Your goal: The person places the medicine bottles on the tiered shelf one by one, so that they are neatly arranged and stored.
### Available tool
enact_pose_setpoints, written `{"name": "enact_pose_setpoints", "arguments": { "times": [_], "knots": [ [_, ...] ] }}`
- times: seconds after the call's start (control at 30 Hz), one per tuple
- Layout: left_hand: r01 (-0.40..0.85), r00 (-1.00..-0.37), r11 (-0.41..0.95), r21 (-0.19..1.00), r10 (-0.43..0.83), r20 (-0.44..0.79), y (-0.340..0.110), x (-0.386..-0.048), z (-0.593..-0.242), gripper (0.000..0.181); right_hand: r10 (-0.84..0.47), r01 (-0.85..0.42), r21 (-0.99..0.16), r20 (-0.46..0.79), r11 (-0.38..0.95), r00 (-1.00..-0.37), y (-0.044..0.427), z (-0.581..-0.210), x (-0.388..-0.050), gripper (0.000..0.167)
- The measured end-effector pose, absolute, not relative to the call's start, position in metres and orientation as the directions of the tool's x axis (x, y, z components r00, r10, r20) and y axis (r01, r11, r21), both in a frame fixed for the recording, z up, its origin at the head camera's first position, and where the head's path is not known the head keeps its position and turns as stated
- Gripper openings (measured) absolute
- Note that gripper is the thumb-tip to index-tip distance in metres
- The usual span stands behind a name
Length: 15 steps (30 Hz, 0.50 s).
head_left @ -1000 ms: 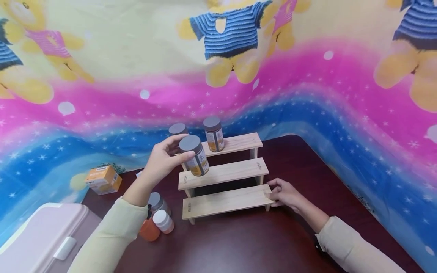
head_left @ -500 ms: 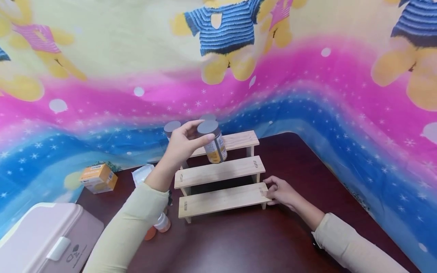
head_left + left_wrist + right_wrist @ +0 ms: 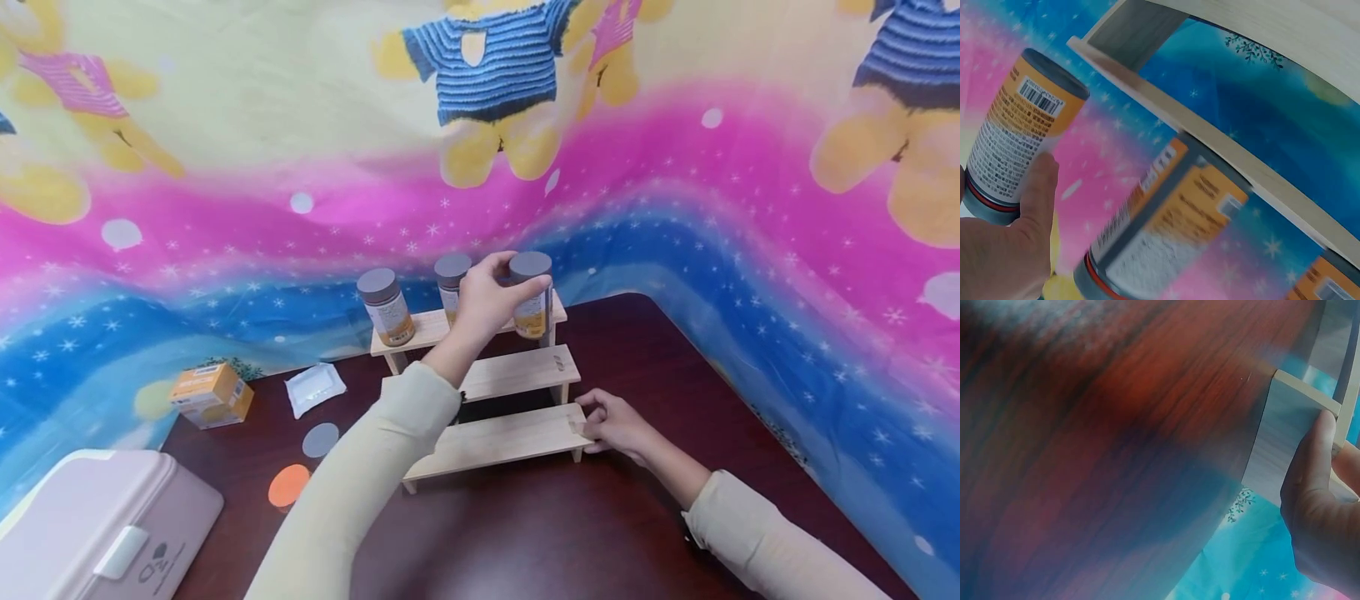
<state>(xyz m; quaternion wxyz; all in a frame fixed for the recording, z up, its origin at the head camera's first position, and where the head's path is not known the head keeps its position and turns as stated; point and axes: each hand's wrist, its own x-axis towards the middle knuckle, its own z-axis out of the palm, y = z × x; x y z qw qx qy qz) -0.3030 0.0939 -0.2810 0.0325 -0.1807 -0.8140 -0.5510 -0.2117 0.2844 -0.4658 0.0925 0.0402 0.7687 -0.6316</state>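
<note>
Jar (image 3: 529, 318) gripped between the thumb and fingers of the left hand (image 3: 486, 300) has travelled forward and rightward over the last second, from above the middle tier (image 3: 517, 372) to the right end of the top tier (image 3: 429, 327). It now lines up with two others there: a left-end jar (image 3: 388, 312), apart from that hand on its left, and a middle jar (image 3: 451, 290) just beside the hand and partly covered by it. The left wrist view seems to show a slight gap between base and wood, so I judge the carrying nearly done and the setting-down not. Meanwhile the right hand (image 3: 617, 427) has kept its grip on the right end of the lowest tier (image 3: 495, 440), probably steadying the stand. With the left forearm shifted, a white packet (image 3: 315, 387) beyond its sleeve lies fully visible on the counter (image 3: 600, 517).
</note>
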Motion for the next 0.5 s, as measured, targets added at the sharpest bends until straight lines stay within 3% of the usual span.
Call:
{"name": "enact_pose_setpoints", "arguments": {
  "times": [0.5],
  "knots": [
    [0.299, -0.953, 0.437, 0.848, 0.096, 0.287, 0.137, -0.322, -0.285, 0.064, -0.06, 0.156, -0.97, -0.17, 0.184, -0.984, 0.287, -0.469, -0.211, 0.044]
  ]
}}
